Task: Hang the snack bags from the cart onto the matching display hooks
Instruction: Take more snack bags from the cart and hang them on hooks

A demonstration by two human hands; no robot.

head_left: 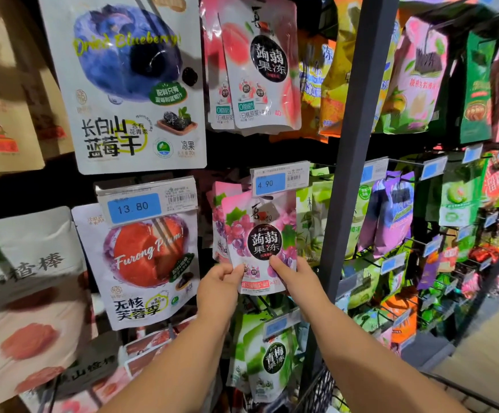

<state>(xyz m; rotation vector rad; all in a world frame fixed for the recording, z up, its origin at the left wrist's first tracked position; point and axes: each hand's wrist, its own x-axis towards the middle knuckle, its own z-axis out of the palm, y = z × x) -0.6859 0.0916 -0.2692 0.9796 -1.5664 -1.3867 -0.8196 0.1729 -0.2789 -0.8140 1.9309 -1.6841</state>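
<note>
Grape jelly bag (260, 242) is held upright against the display by its lower part, between both hands. Left hand (220, 283) is curled, with the bottom-left corner pinched between thumb and fingers. Right hand (297, 278) grips the bottom-right side, thumb pressed on the front, fingers hidden behind. The bag's top is hidden behind the 4.90 price tag (281, 180); hook engagement cannot be told. Bag: pink-and-white pouch, purple grape print, round black emblem with white characters. Matching bags (220, 222) hang just behind it.
</note>
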